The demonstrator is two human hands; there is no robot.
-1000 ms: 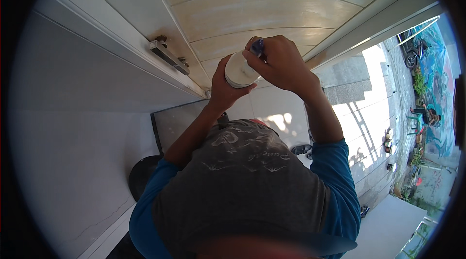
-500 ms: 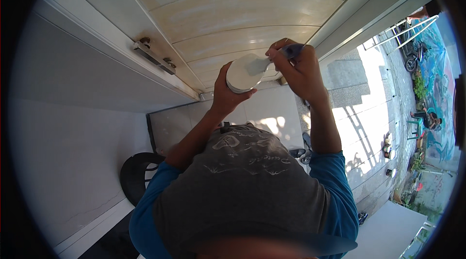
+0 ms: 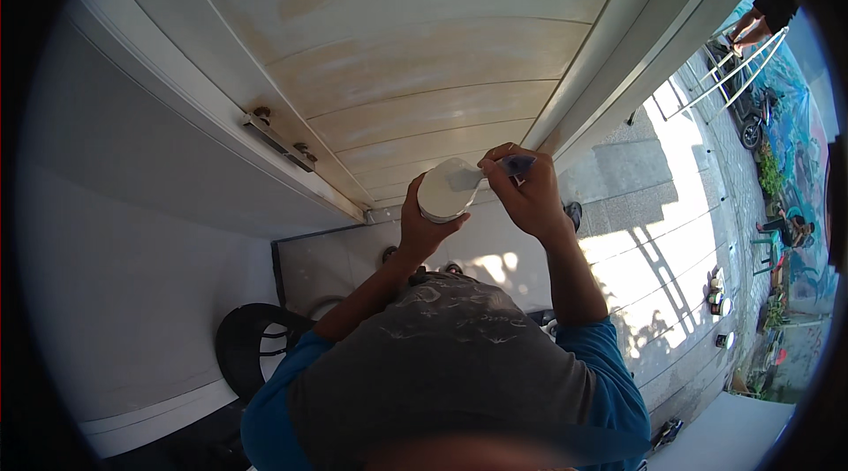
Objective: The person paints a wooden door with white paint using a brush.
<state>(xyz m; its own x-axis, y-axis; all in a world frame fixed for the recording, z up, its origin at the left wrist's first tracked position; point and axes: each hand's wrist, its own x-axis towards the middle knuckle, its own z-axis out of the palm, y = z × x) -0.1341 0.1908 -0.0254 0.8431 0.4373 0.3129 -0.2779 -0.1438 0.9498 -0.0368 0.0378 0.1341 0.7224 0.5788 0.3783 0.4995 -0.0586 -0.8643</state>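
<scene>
The round, whitish pot (image 3: 444, 197) sits in the left hand (image 3: 427, 233), held up in front of the waist near the white panelled door with brownish patches (image 3: 424, 52). That hand is cupped around the pot's side, fingers along the left and thumb at the lower right. The right hand (image 3: 530, 193) is closed in a pinch on a tool with a blue-purple handle and a flat, pale grey head (image 3: 468, 179); whether the head is bristle or blade is too small to tell. The head lies over the pot's cream-coloured top and seems to touch it.

To work cleanly here, it would help to keep the pot steady and its top level, lay the head flat with light, even pressure, and clear any excess inside the rim so that nothing drops on the pale tiled floor (image 3: 481, 246). A grip close to the head should give finer control than one far back.

The left forearm (image 3: 375, 286) slants up and inward; the right forearm (image 3: 572, 272) rises more steeply, its wrist bent inward so that the tool points left across the pot.
</scene>
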